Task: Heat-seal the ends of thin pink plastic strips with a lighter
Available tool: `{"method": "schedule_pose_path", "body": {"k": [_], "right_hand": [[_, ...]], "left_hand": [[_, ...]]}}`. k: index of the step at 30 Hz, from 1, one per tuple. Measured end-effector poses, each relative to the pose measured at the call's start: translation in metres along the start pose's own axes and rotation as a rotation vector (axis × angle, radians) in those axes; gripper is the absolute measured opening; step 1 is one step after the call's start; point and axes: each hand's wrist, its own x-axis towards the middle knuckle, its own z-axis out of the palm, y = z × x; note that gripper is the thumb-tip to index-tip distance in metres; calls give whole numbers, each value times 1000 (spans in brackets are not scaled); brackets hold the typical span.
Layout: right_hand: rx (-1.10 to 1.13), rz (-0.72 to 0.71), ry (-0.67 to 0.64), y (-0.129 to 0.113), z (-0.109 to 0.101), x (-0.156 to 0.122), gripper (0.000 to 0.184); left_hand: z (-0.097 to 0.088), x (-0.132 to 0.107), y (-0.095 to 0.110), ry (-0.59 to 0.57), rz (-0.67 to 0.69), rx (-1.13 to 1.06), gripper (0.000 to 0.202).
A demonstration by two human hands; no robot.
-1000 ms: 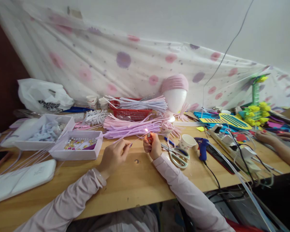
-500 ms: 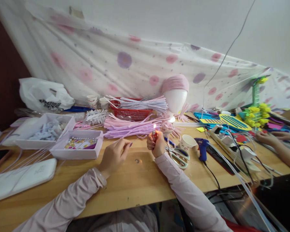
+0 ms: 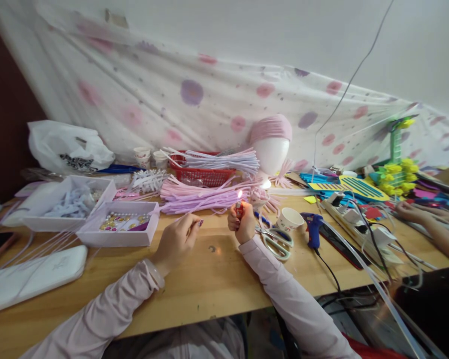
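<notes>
My right hand is wrapped round a red lighter, held upright with a small flame at its top. Its thumb presses near the lighter's head. To its left, my left hand is closed above the table, thumb against the curled fingers; whatever they pinch is too small or hidden to name. Beyond both hands lies a bundle of pink and purple pipe cleaners. Scissors with pale handles lie just right of my right hand, near a paper cup.
Left stand white boxes with beads and small parts, and a white power bank. A red basket and a foam head stand behind. Right are a blue glue gun, a power strip with cables, and another person's hands.
Both my hands stay almost in place and the lighter keeps burning, its flame slightly taller. At the right, a dark object now shows near the other person's hands.
</notes>
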Motion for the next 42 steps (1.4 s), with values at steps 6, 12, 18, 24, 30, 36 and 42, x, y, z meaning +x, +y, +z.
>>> {"method": "schedule_pose_path", "body": {"k": [6, 12, 18, 24, 30, 36, 42], "right_hand": [[-54, 29, -38, 10, 2, 0, 35], [-151, 29, -73, 22, 9, -4, 37], [-179, -3, -86, 25, 10, -6, 36], [-94, -24, -57, 13, 2, -1, 36], [-4, -79, 30, -1, 0, 0, 38], [-20, -65, 1, 4, 0, -2, 34], [-142, -26, -55, 18, 3, -3, 36]], "left_hand": [[0, 0, 0, 16, 1, -8, 13], [2, 0, -1, 25, -15, -9, 14], [1, 0, -1, 20, -36, 1, 14], [0, 0, 0, 25, -15, -10, 15], [1, -1, -1, 15, -29, -7, 14], [1, -1, -3, 21, -19, -1, 13], [2, 0, -2, 35, -2, 10, 13]]}}
